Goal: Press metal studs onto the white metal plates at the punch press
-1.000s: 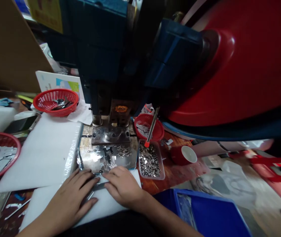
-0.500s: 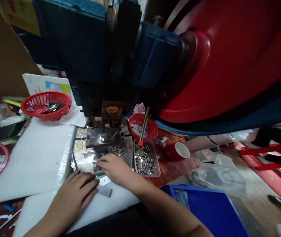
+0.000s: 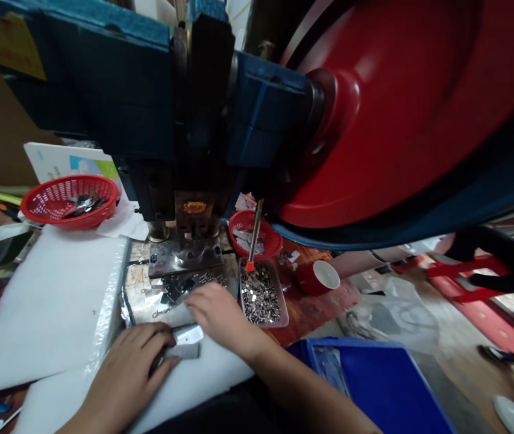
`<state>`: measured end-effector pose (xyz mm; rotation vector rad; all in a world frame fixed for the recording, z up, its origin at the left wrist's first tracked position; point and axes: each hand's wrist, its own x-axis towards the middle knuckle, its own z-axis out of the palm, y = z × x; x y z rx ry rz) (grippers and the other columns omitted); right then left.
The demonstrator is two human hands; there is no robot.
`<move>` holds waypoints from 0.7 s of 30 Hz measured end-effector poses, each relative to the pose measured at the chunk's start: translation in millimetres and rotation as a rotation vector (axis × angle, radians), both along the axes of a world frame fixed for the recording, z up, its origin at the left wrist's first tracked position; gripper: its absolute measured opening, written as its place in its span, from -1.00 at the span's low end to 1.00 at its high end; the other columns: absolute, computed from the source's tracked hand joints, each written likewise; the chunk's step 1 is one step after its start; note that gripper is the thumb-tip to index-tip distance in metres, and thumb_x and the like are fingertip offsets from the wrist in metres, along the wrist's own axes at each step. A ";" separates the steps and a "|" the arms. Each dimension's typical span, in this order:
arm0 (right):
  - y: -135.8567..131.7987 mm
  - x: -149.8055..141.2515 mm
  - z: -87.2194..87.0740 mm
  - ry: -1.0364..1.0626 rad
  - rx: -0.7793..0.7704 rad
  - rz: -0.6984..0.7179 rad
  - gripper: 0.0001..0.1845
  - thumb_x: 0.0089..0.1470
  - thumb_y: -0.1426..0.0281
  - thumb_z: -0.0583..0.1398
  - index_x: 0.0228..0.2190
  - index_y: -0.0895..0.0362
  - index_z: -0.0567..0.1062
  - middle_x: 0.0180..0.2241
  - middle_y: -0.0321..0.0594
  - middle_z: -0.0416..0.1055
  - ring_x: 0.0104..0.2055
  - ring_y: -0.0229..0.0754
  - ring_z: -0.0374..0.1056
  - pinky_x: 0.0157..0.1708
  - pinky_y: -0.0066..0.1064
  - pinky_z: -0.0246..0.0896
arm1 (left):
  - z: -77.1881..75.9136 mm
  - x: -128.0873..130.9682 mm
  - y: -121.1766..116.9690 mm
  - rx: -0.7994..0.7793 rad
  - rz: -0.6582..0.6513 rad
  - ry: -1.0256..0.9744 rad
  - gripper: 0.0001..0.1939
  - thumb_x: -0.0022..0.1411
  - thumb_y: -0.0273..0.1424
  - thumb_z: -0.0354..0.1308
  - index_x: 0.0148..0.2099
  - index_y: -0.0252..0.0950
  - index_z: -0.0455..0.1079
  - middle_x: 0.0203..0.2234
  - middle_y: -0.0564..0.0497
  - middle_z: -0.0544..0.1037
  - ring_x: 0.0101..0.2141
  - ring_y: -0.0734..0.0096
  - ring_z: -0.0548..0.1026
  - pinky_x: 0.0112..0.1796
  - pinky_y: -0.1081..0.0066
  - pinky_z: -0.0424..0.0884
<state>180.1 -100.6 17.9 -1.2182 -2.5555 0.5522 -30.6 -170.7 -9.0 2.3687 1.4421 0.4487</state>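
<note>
My left hand [image 3: 137,355] lies on the white foam sheet, its fingers and thumb closed around the left end of small flat metal pieces. Of these, a grey metal plate [image 3: 190,351] and a lighter plate with a hole [image 3: 192,335] stick out to the right. My right hand [image 3: 220,313] is over the front edge of the press bed, fingers curled together and pointing down; what is between them is hidden. Behind it, small metal bits [image 3: 179,288] lie scattered on the bed, in front of the steel die [image 3: 187,256] of the blue press [image 3: 134,108].
A clear tub of small metal parts [image 3: 261,298] with an orange-tipped rod [image 3: 255,235] stands right of the bed. Red baskets [image 3: 69,220] stand left and behind. A red cup [image 3: 308,278], a blue crate [image 3: 392,386] and the large red flywheel [image 3: 401,120] are at right.
My right hand has drawn back a little from the bed toward me. My left hand has closed more around the metal plates. The view has shifted slightly.
</note>
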 end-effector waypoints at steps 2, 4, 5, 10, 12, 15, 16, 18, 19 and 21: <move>8.1 8.3 -1.5 -0.040 0.010 -0.182 -0.78 0.20 0.38 0.09 -0.22 0.08 0.54 -0.21 -0.19 0.45 -0.13 -0.15 0.26 -0.10 -0.32 0.13 | 4.2 5.4 3.4 -0.068 0.043 -0.032 -0.82 0.19 -0.19 0.11 -0.25 -0.15 0.41 -0.24 0.04 0.50 -0.24 0.26 0.46 -0.22 0.21 0.37; 14.0 13.6 -2.7 -0.096 0.015 -0.242 -0.80 0.18 0.33 0.13 -0.28 0.05 0.56 -0.20 -0.18 0.43 -0.14 -0.12 0.24 -0.13 -0.29 0.13 | 8.8 9.3 7.0 -0.122 0.050 -0.067 -0.85 0.20 -0.22 0.11 -0.32 -0.16 0.41 -0.25 0.05 0.49 -0.24 0.28 0.45 -0.22 0.23 0.36; 15.8 14.2 -3.0 -0.123 0.018 -0.229 -0.81 0.17 0.32 0.14 -0.31 0.03 0.57 -0.20 -0.18 0.43 -0.14 -0.10 0.24 -0.15 -0.27 0.12 | 10.9 10.3 8.6 -0.144 0.044 -0.082 -0.84 0.20 -0.23 0.10 -0.34 -0.17 0.40 -0.26 0.05 0.49 -0.24 0.29 0.45 -0.22 0.24 0.36; 18.9 5.9 -0.7 -0.146 0.071 -0.148 -0.87 0.10 0.34 0.18 -0.35 0.03 0.56 -0.27 -0.20 0.43 -0.15 -0.07 0.22 -0.17 -0.22 0.08 | 17.9 9.0 13.3 -0.174 -0.011 -0.126 -0.79 0.25 -0.22 0.05 -0.37 -0.19 0.36 -0.34 0.05 0.49 -0.27 0.31 0.43 -0.23 0.27 0.37; 24.9 1.7 2.3 -0.050 0.082 -0.192 -0.88 0.07 0.38 0.19 -0.34 0.04 0.55 -0.29 -0.23 0.42 -0.17 -0.11 0.23 -0.16 -0.26 0.09 | 20.1 8.9 13.5 -0.131 -0.013 -0.149 -0.80 0.25 -0.24 0.04 -0.36 -0.19 0.36 -0.33 0.04 0.49 -0.26 0.32 0.44 -0.23 0.28 0.38; 45.2 -5.2 9.2 0.109 0.147 -0.281 -0.86 0.09 0.42 0.16 -0.33 0.07 0.54 -0.28 -0.23 0.41 -0.18 -0.14 0.23 -0.14 -0.31 0.09 | 23.6 11.3 12.8 -0.101 -0.015 -0.200 -0.81 0.26 -0.25 0.03 -0.34 -0.19 0.37 -0.34 0.04 0.50 -0.28 0.33 0.46 -0.25 0.31 0.40; 53.9 -7.9 11.9 0.131 0.181 -0.295 -0.84 0.11 0.42 0.14 -0.33 0.08 0.54 -0.28 -0.21 0.41 -0.18 -0.14 0.23 -0.13 -0.31 0.08 | 24.6 12.4 12.6 -0.127 -0.007 -0.214 -0.81 0.27 -0.25 0.01 -0.34 -0.18 0.37 -0.37 0.05 0.51 -0.31 0.35 0.47 -0.28 0.33 0.41; 70.3 -13.0 17.2 0.112 0.237 -0.294 -0.81 0.14 0.40 0.11 -0.31 0.07 0.54 -0.26 -0.19 0.41 -0.17 -0.12 0.22 -0.12 -0.28 0.07 | 25.5 13.7 13.3 -0.216 0.041 -0.238 -0.77 0.28 -0.22 -0.03 -0.34 -0.17 0.37 -0.43 0.08 0.52 -0.40 0.39 0.49 -0.38 0.38 0.42; 76.8 -14.9 19.5 0.077 0.254 -0.284 -0.79 0.15 0.38 0.10 -0.29 0.05 0.55 -0.25 -0.18 0.41 -0.16 -0.10 0.21 -0.12 -0.26 0.07 | 25.4 13.6 14.6 -0.256 0.085 -0.256 -0.75 0.28 -0.20 -0.04 -0.33 -0.17 0.38 -0.44 0.09 0.53 -0.42 0.39 0.49 -0.39 0.39 0.42; 84.9 -16.0 23.4 0.000 0.277 -0.250 -0.77 0.15 0.37 0.10 -0.23 0.00 0.54 -0.22 -0.19 0.42 -0.13 -0.06 0.19 -0.11 -0.21 0.06 | 24.2 11.3 20.1 -0.291 0.202 -0.316 -0.74 0.27 -0.16 -0.03 -0.25 -0.16 0.41 -0.39 0.07 0.57 -0.39 0.36 0.53 -0.37 0.36 0.45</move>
